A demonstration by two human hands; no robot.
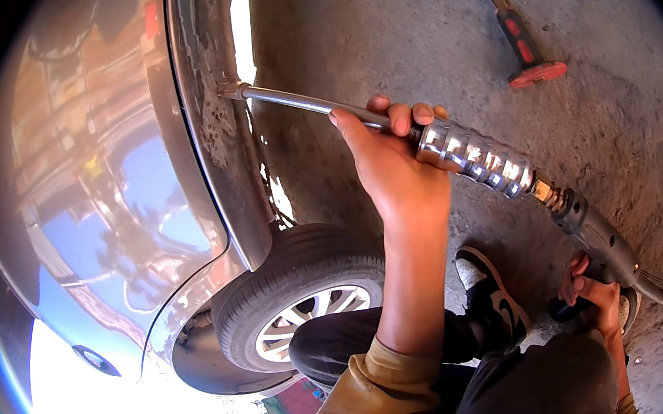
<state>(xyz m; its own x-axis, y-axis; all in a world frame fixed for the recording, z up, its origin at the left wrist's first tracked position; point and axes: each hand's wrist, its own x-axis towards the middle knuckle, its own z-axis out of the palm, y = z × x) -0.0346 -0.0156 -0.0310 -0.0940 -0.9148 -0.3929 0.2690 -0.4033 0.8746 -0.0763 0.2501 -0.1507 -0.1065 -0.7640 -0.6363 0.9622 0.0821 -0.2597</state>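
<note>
Left of the concrete floor [348, 33], beside the car's scraped sill [215, 132], a long slide-hammer tool [476, 157] lies crosswise, its tip at the metal. The left hand [407, 166] rises from a bent elbow, forearm nearly upright, the thumb stretched along the rod and the fingers curled over it, just left of the ribbed silver weight. Near right, the right hand [599, 290] is held low, fingers folded around the partly hidden grip. The tyre [298, 300] stands near left; a red-and-black handle [526, 50] lies far right.
</note>
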